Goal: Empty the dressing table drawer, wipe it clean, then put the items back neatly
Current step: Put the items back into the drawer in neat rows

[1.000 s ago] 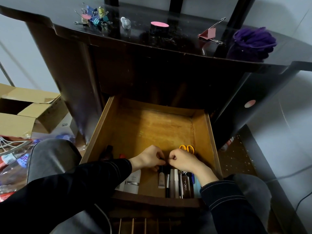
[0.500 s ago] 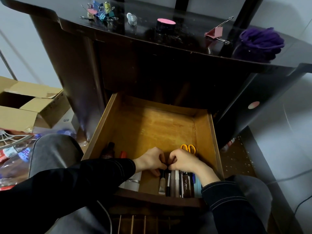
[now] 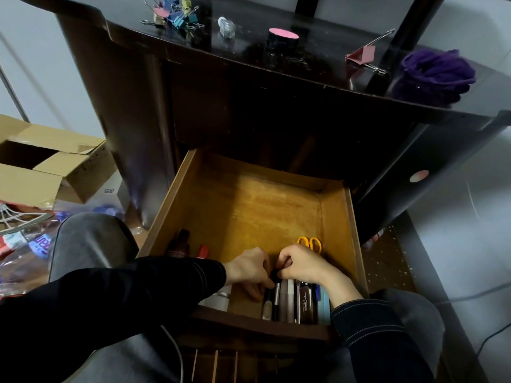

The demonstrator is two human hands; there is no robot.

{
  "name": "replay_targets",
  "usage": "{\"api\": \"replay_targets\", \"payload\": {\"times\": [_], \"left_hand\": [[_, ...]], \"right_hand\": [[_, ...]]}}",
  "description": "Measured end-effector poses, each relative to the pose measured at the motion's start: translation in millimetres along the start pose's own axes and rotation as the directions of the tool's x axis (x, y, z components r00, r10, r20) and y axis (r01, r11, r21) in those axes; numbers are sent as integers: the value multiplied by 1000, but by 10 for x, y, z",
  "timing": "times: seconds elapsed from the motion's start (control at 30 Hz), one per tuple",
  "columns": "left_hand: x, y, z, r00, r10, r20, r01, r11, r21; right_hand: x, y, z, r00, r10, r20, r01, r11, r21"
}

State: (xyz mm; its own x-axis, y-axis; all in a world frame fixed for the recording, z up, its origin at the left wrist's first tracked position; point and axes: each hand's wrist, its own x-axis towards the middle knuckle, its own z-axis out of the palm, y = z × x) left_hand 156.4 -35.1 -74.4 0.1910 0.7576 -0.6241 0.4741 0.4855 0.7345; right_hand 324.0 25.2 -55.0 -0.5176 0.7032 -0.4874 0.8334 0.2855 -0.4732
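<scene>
The wooden drawer (image 3: 249,205) stands pulled out of the dark dressing table (image 3: 210,87). Along its front edge lies a row of pens and slim cosmetic sticks (image 3: 290,299), side by side. My left hand (image 3: 249,268) and my right hand (image 3: 301,265) meet over the far ends of that row, fingers curled on a small dark item between them; what it is stays hidden. Yellow-handled scissors (image 3: 310,243) lie just beyond my right hand. A dark bottle (image 3: 181,240) and a red-capped tube (image 3: 203,250) stand at the drawer's front left, beside a white container (image 3: 218,298).
On the tabletop sit a heap of coloured binder clips (image 3: 172,13), a small clear bottle (image 3: 226,27), a pink-lidded jar (image 3: 283,38), a pink binder clip (image 3: 363,55) and a purple cloth (image 3: 434,74). An open cardboard box (image 3: 49,164) and plastic bottles (image 3: 27,244) lie on the floor, left.
Both hands stay together over the far ends of the row and have shifted only slightly. The camera has tilted a little, so the scene sits lower in view.
</scene>
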Motion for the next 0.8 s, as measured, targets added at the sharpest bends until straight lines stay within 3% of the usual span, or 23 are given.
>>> {"api": "replay_targets", "payload": {"times": [0.8], "left_hand": [[-13,23,15,999,-48,24,48,999,-13]], "right_hand": [[16,21,8,1000,-2,12,2,1000,-17]]}}
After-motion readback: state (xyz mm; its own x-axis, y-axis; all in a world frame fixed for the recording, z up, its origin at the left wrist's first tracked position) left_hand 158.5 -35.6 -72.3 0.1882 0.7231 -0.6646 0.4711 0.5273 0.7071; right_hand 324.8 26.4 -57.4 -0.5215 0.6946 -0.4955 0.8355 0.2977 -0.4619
